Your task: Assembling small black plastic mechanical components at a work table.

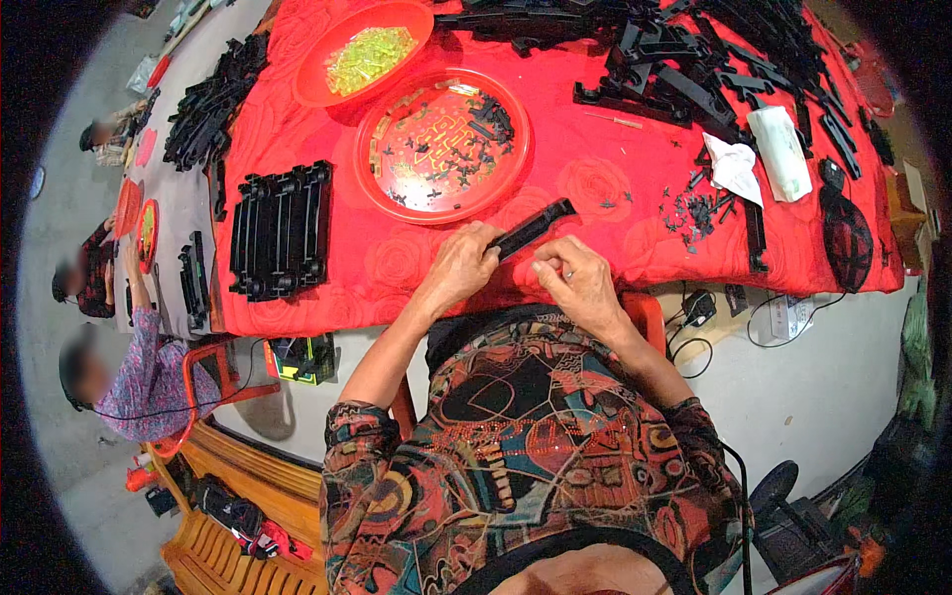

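My left hand point(462, 262) grips one end of a long black plastic bar point(535, 228), which slants up and to the right above the red-clothed table point(382, 302). Close to the bar's near side is my right hand point(583, 285), its thumb and fingers curled together. Whatever may be between those fingertips is too small to make out. Beyond the hands sits a round red tray point(441, 217) with small black cross-shaped pieces scattered in it. To the left, several similar black bars point(282, 231) lie side by side in a neat block.
A red bowl point(310, 71) holds yellow-green pieces. Black parts point(669, 79) are heaped at the far right, near loose small black pieces point(700, 216), a white tissue point(735, 167) and a white roll point(780, 154). Another person in a purple patterned top point(154, 382) sits at the left.
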`<state>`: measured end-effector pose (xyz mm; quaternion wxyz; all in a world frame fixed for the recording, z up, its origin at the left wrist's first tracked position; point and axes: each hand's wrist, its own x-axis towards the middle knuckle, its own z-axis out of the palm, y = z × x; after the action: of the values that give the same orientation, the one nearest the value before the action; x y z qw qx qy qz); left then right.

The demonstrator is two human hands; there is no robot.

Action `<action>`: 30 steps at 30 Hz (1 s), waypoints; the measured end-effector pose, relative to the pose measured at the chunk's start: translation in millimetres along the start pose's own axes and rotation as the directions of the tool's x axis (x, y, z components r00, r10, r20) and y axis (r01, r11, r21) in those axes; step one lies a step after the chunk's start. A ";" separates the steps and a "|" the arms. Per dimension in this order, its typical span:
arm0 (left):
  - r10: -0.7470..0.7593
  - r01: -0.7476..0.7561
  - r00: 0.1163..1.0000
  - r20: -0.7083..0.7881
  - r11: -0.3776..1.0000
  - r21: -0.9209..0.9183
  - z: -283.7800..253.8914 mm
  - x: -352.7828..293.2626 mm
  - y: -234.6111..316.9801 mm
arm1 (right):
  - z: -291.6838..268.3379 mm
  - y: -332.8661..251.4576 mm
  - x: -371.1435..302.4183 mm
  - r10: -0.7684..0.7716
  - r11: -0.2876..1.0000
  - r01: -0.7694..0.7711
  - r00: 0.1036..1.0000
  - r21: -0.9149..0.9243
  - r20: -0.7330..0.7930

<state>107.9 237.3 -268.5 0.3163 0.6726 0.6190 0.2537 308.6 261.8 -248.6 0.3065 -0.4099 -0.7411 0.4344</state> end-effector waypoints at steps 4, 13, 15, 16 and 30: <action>0.026 -0.033 0.998 0.050 0.992 0.125 2.6 0.4 -4.8 | -2.2 9.8 2.8 0.056 0.998 -0.055 0.997 0.007 -0.050; 0.099 -0.080 0.988 -0.122 0.986 0.149 7.2 1.5 -2.3 | 18.0 23.3 12.7 0.042 0.997 -0.043 0.999 -0.059 -0.023; 0.070 -0.048 0.984 -0.164 0.990 0.134 8.1 -0.7 -0.8 | 21.9 26.1 13.2 -0.004 0.997 0.003 1.000 -0.080 -0.015; 0.110 -0.079 0.974 -0.199 0.984 0.158 8.6 -1.8 -0.9 | 23.3 26.9 13.5 -0.044 0.985 0.047 0.999 -0.166 0.019; 0.328 -0.163 0.910 -0.254 0.846 0.508 16.3 -34.4 -13.4 | 32.1 13.0 20.2 -0.100 0.791 0.285 0.933 -0.542 0.344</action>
<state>107.3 201.8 -287.6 -0.0029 0.7516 0.6136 0.2419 277.4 270.5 -272.2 0.0939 -0.3351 -0.9140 0.2087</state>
